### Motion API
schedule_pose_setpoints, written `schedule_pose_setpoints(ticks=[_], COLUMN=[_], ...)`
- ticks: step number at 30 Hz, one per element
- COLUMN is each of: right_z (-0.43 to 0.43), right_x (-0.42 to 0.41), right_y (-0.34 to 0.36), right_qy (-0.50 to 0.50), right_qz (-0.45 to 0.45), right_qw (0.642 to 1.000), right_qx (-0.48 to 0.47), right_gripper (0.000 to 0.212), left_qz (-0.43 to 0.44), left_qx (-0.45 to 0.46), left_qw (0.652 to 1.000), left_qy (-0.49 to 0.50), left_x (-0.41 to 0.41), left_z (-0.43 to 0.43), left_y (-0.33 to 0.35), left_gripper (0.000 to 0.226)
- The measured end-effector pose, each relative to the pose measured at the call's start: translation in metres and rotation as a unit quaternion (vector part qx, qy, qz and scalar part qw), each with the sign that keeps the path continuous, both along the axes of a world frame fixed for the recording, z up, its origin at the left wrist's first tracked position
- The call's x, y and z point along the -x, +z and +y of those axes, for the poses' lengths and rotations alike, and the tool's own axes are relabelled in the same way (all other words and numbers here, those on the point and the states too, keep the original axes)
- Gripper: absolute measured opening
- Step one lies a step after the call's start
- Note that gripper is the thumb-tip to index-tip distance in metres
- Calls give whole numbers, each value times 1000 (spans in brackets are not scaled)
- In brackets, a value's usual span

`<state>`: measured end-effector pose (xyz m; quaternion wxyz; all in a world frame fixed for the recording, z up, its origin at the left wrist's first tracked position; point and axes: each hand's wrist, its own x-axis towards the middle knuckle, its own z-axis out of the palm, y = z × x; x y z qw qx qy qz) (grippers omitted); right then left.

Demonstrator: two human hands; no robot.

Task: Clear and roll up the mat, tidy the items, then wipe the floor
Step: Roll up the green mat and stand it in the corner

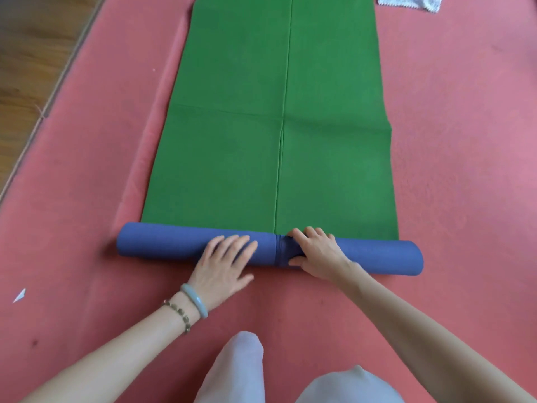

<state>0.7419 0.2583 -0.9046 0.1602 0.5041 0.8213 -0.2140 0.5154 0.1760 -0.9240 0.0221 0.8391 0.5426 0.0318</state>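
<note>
We have the mat (pixel 270 126) cleared and its near end rolled; left hand (pixel 223 263) lies flat, fingers spread, right hand (pixel 316 254) grips the roll (pixel 162 242). Most rolling, tidying, wiping remain.

Single view: head-worn wide-angle camera, above and behind the person's forearms, facing forward and down toward 12 o'clock along the mat (pixel 273 146). Close range (knees fill the bottom edge); floor (pixel 453 141) curves at the margins.
</note>
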Motion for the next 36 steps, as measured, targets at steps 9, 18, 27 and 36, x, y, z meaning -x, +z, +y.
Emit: schedule_pose_setpoints(ticks=[9, 18, 27, 36], right_z=[56, 67, 57, 111], right_x=[5, -21, -28, -15], right_y=[-4, 48, 71, 10], right_qy=[-49, 0, 36, -15], right_qz=[16, -49, -2, 43], right_qw=[999, 999, 999, 998], right_qx=[-9, 3, 26, 31], right_gripper=[55, 60, 63, 64], left_qz=[122, 76, 75, -75], left_qx=[109, 195, 338, 486], left_qw=[986, 977, 937, 870], left_qy=[-3, -32, -53, 31], left_x=[-1, 6, -1, 18], left_z=[63, 125, 170, 218], left_y=[-16, 12, 34, 31], left_gripper=[116, 81, 71, 84])
